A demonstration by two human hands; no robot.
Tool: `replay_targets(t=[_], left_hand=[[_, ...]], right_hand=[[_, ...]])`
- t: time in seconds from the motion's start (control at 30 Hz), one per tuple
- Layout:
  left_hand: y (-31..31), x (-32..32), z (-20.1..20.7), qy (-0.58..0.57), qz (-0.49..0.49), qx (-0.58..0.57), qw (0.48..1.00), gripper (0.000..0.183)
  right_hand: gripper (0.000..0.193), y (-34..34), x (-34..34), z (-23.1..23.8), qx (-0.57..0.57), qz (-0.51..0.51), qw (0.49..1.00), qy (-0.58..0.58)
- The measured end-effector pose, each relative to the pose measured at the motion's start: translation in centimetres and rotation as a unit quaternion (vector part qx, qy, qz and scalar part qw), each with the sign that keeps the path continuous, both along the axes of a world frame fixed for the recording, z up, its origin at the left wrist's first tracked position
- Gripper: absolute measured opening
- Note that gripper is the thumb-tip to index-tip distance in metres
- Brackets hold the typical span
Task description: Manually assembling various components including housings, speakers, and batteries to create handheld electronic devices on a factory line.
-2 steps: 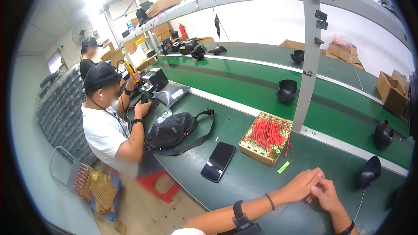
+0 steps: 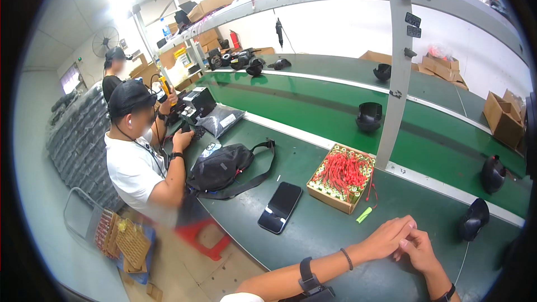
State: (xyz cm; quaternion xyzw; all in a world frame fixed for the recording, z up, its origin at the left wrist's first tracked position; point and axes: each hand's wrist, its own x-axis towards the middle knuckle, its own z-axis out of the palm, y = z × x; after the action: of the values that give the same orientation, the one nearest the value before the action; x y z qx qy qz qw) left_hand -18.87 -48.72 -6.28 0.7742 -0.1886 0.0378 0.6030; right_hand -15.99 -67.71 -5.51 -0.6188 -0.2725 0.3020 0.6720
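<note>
My left hand (image 2: 391, 237) and my right hand (image 2: 418, 249) meet just above the green table, touching each other with curled fingers. Whatever lies between them, if anything, is hidden. Beyond my left hand lies a green cylindrical battery cell (image 2: 364, 215) with a red wire near it. Next to that stands an open cardboard box (image 2: 330, 202) packed with similar green cells, topped by a tangle of red wires (image 2: 345, 170). A black smartphone (image 2: 280, 208) lies flat to the left. Nearest my right hand, a curved black plastic part (image 2: 474, 220) stands at the table's far edge.
A black bag (image 2: 224, 168) and a grey plastic packet (image 2: 221, 121) lie farther left. A co-worker (image 2: 140, 156) sits there, holding a yellow device (image 2: 165, 87). Behind a metal post (image 2: 395, 78), a green conveyor belt (image 2: 313, 103) carries black parts (image 2: 368, 116).
The co-worker's raised hand with the yellow device has shifted slightly left. My own hands have not visibly moved.
</note>
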Motion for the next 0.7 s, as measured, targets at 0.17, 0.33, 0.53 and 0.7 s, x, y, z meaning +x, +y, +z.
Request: replay_targets(t=[0.17,0.33,0.53,0.7], left_hand=[[0.04,-0.03,-0.07,0.006,0.001,0.004,1.000,0.033],[0.06,-0.06,-0.02,0.010,0.000,0.007,1.000,0.033],[-0.06,0.04,-0.27,-0.010,0.003,0.007,1.000,0.033],[-0.06,-0.11,-0.13,-0.016,0.008,0.010,1.000,0.033]], right_hand=[[0.028,0.12,-0.07,0.02,-0.001,-0.002,1.000,-0.001],[0.028,0.12,-0.13,0.15,-0.007,-0.011,1.000,0.008],[0.029,0.12,-0.11,0.22,-0.004,-0.006,1.000,0.002],[0.029,0.02,-0.04,0.05,-0.005,-0.004,1.000,0.004]])
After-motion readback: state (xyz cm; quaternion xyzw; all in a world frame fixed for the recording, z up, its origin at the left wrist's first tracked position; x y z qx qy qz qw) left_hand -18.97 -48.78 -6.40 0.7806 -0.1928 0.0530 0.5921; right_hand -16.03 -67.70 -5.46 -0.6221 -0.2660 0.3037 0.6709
